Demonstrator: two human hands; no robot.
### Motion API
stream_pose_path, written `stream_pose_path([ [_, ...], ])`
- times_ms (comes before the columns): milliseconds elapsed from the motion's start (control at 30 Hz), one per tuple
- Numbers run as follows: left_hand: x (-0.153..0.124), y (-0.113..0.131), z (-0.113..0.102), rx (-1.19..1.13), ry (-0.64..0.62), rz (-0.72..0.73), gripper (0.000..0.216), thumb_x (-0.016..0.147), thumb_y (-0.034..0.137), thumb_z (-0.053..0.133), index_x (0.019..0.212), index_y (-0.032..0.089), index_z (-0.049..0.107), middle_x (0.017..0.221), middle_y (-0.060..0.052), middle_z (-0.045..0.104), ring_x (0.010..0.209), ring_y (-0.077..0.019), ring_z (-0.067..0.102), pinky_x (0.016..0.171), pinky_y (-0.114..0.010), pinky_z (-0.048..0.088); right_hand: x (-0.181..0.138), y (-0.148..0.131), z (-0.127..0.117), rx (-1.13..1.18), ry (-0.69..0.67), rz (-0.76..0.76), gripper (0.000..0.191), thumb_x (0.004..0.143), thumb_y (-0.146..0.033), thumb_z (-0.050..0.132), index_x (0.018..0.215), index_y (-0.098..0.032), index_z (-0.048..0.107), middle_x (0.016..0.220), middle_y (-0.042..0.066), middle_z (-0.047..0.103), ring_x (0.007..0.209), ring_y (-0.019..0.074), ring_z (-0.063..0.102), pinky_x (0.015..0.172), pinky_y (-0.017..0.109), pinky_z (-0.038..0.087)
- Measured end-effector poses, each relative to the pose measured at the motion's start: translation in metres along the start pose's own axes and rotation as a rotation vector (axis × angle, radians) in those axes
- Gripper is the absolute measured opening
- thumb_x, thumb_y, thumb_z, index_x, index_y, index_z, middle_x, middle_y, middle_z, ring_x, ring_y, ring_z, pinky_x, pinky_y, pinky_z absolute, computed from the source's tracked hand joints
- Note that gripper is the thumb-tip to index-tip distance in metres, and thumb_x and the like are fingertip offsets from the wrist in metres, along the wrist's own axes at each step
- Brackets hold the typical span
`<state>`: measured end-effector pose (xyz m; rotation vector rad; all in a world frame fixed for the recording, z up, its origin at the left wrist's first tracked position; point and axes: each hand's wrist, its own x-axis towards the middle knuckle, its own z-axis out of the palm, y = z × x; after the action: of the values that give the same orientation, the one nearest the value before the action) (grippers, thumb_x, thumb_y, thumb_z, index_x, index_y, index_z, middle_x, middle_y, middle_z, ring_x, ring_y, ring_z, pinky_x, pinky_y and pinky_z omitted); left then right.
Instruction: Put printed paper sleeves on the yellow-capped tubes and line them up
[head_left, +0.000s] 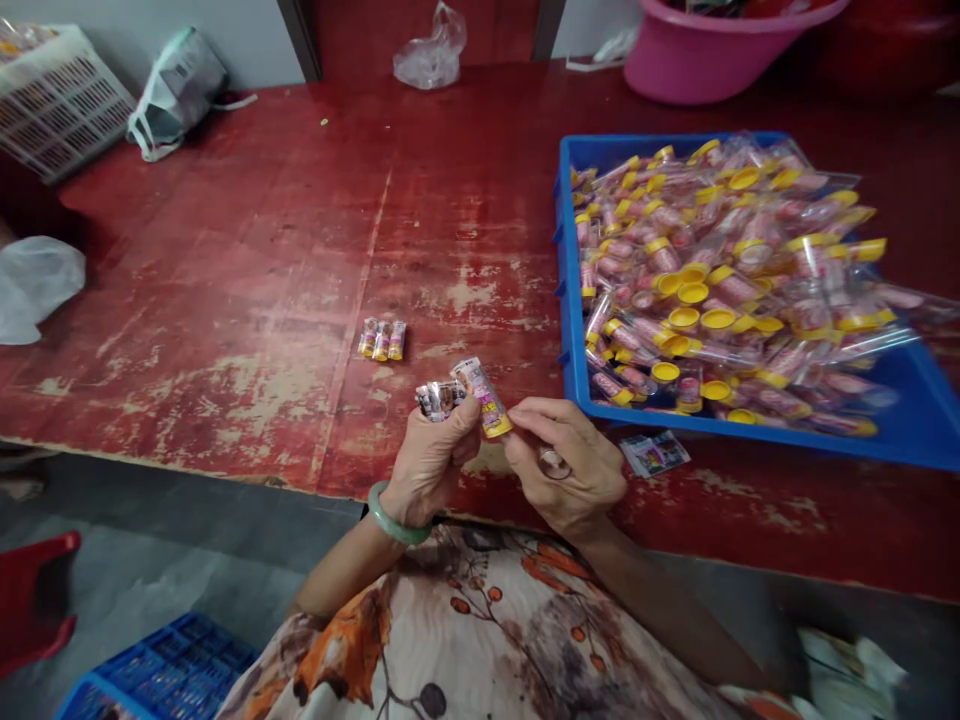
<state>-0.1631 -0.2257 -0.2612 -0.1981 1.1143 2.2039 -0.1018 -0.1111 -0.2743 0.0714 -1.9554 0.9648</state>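
Note:
My left hand [437, 450], with a green bangle at the wrist, is closed on a small printed tube [484, 400] with a yellow lower end. Between the same fingers it grips some flat printed wrappers [439, 400]. My right hand [566, 462] is closed beside it, its fingertips at the tube's yellow end. Something small and round [555, 462] shows among the curled right fingers; what it is I cannot make out. Just beyond my hands, a bundle of three little printed tubes [382, 340] stands on the worn red table [247, 280].
A blue tray [568, 340] at right is heaped with clear, yellow-capped tubes [720, 280]. Flat printed wrappers [655, 454] lie by its near edge. Farther back are a pink tub [697, 60], a clear bag [431, 55] and a white basket [67, 105]. A blue crate [169, 665] is below left.

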Motion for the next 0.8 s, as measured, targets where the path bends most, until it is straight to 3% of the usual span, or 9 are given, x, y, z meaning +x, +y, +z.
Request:
stream_pose_path([
  [800,-0.0058,-0.0087,0.0017,0.015,0.014,0.009,0.046,0.059,0.039,0.088,0.066,0.015,0.049,0.055,0.009,0.033,0.044,-0.0011,0.024,0.041,-0.018,0.018,-0.0087,-0.0036,0.0024,-0.094,0.085,-0.013,0.019,0.081,-0.004,0.063,0.090,-0.021,0.066,0.083,0.004,0.066,0.070,0.0163,0.066,0.060,0.028,0.058],
])
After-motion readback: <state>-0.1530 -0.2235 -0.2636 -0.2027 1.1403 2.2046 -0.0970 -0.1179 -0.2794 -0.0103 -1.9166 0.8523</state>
